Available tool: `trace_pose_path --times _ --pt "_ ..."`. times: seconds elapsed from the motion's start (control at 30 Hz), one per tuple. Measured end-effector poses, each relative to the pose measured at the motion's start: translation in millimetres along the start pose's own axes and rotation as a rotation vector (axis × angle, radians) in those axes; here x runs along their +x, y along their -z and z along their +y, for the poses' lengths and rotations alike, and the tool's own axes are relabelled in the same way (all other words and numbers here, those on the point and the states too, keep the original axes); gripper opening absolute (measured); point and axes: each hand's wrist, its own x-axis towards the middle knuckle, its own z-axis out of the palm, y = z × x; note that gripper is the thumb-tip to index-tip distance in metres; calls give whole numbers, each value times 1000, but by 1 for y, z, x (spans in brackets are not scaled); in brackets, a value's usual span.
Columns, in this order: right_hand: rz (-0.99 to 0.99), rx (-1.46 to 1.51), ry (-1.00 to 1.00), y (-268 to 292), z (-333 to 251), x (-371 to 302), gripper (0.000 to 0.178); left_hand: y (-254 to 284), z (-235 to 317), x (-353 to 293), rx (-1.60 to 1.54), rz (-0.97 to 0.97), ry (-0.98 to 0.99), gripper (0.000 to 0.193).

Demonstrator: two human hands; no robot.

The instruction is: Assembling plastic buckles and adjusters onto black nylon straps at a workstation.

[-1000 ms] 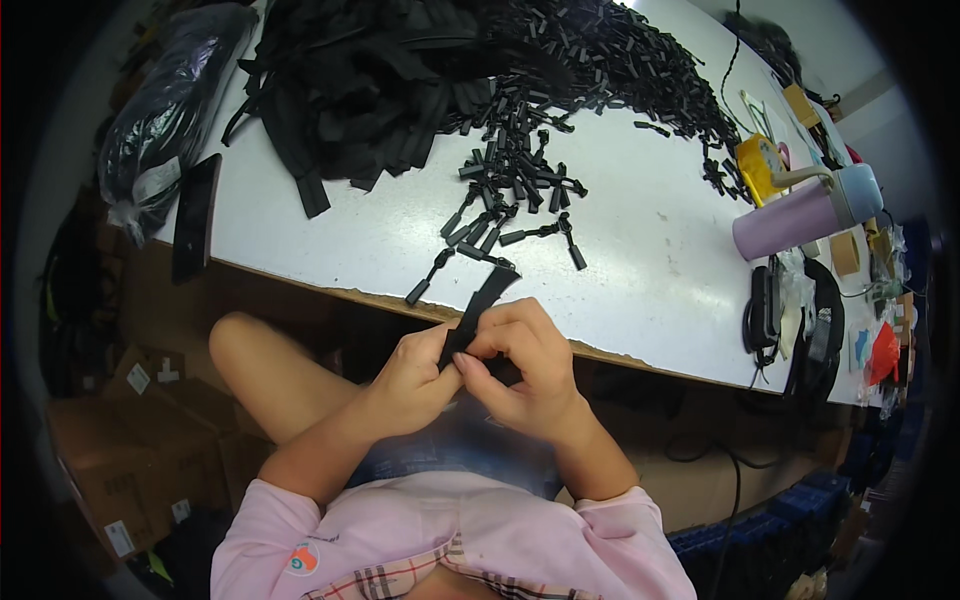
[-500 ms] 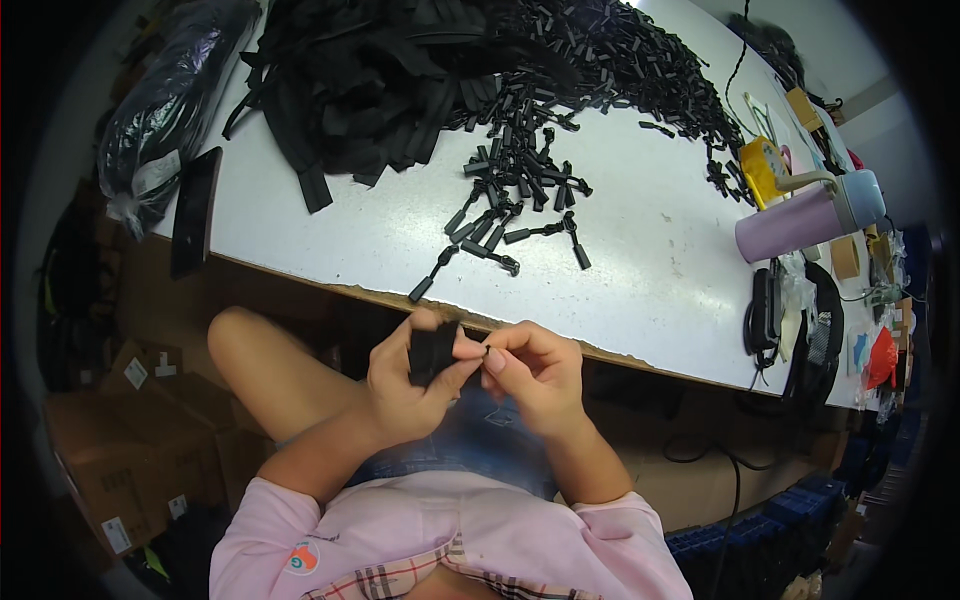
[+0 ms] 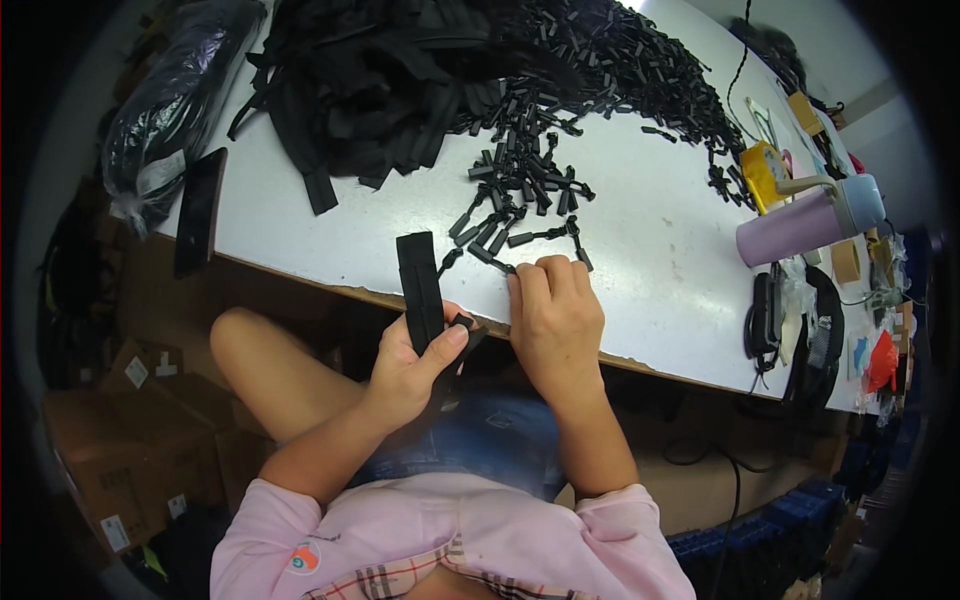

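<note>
My left hand (image 3: 415, 365) grips a flat black strap piece (image 3: 419, 285) that stands upright at the near edge of the white table (image 3: 650, 250). My right hand (image 3: 553, 310) rests on the table edge, fingertips curled down onto a small black zipper pull (image 3: 500, 266). Just beyond it lie several loose black zipper pulls (image 3: 520, 195). A large heap of black straps (image 3: 390, 80) and a wide spread of more pulls (image 3: 620, 70) cover the far side of the table.
A black phone (image 3: 199, 210) lies at the table's left edge beside a black plastic bag (image 3: 170, 110). A lilac bottle (image 3: 805, 220) lies at the right, with a yellow object (image 3: 765, 175) and black gear (image 3: 765, 310) nearby. Cardboard boxes (image 3: 110, 440) stand on the floor left.
My hands were together over my lap working one strap piece. Now the right hand has reached forward onto the table edge, while the left holds the strap upright.
</note>
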Motion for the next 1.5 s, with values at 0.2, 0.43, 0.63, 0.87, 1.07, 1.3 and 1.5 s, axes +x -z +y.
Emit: trace_pose_path --times 0.2,0.43,0.63,0.87,1.07,1.3,1.5 --pt "153 143 -26 3 6 0 14 -1 -8 1 45 33 -49 18" --pt "56 176 179 8 9 -7 23 -1 -5 2 52 50 -42 17" --pt "-34 241 19 11 7 -8 21 -6 0 4 48 7 -38 16" --pt "-146 1430 -458 20 -6 -19 12 -9 -6 6 156 42 -136 14" --pt "-80 1293 -328 19 -8 -20 15 -9 -5 10 217 40 -234 12" --pt "-126 1213 -281 24 -4 -18 16 -10 -5 10 288 24 -272 9" --pt "-94 1004 -70 27 -1 -12 18 -7 0 9 463 24 -266 8"
